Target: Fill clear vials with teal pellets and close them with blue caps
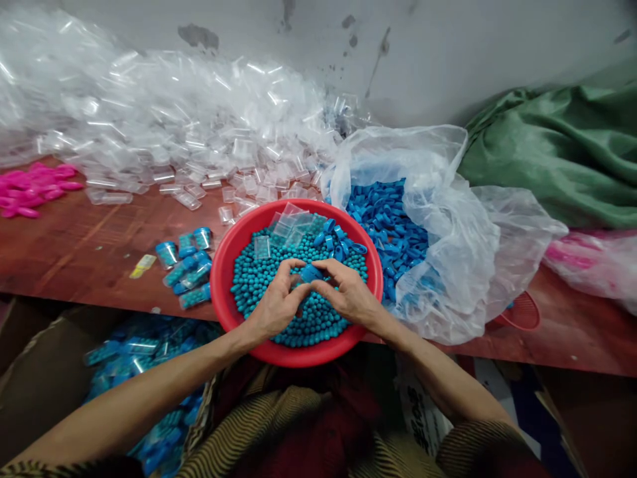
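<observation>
Over the red basin (221, 285), my left hand (277, 305) and my right hand (354, 297) meet with thumbs and fingers closed. Between them is a blue cap (310, 273), pinched by my right hand. My left fingers grip what seems to be a small clear container at the cap, mostly hidden behind them. Round teal beads (253, 282) fill the basin below. On the beads lie several clear plastic containers (291, 224) toward the back and several loose blue caps (339, 244) toward the right.
A heap of clear containers (199, 126) lines the wall. Filled, capped containers (192, 265) lie left of the basin; more fill a cardboard box (144, 352) below. Right stands a plastic bag (448, 239) of blue caps (383, 219), with green cloth (552, 146) behind. Pink pieces (34, 189) lie far left.
</observation>
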A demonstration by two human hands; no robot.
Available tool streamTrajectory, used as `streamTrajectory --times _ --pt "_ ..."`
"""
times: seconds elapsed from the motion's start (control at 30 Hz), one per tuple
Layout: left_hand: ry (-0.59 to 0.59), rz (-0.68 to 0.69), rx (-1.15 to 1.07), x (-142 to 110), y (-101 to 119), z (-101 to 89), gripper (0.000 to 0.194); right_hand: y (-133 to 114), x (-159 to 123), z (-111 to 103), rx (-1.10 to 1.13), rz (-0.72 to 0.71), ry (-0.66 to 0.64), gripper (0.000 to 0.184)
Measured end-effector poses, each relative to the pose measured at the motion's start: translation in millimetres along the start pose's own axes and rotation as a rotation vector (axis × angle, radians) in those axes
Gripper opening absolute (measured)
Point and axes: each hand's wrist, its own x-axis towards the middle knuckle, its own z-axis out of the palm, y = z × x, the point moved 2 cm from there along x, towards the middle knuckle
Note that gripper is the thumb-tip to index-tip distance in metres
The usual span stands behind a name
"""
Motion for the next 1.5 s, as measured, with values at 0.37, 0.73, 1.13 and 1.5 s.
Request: streamTrajectory --times 0.37,0.73,1.13,1.5 --pt "0.001 0.015 -0.106 1 7 1.8 0.036 -9 -11 25 -0.257 -0.01 0.016 0.073" --pt "0.121 0.046 -0.036 6 -1 3.3 0.028 -7 -8 32 -0.28 0.007 0.035 0.078" --pt "0.044 0.056 -0.191 3 -5 -8.0 0.04 -1 -6 31 -0.123 -0.054 -0.109 0.104" --pt "0.641 0.284 0.653 -36 17 -125.6 0.03 17 -16 25 -0.04 -0.016 -0.074 0.067"
